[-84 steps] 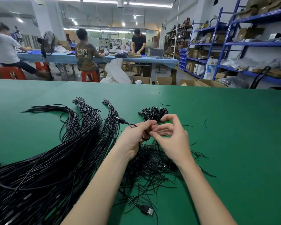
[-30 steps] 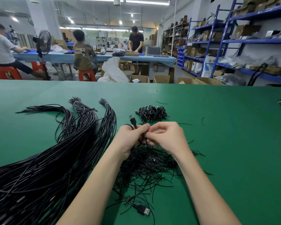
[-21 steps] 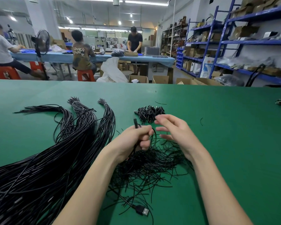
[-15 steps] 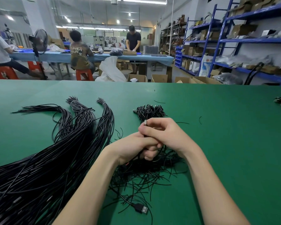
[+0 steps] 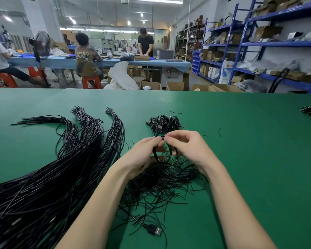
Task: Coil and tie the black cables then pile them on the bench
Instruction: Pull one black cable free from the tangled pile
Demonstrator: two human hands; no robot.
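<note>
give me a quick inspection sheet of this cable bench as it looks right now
surface: green matte bench top, a few stray black wire bits on it
job's things: small black coiled cable held above the bench; heap of finished black coils just beyond the hands
clutter: loose pile of thin black tie wires under the hands
grippers: left hand grips the coil; right hand pinches at its top
cables: long bundles of uncoiled black cables on the left; black USB plug lying near the forearms
surroundings: blue metal shelving at right; people at a blue table behind
</note>
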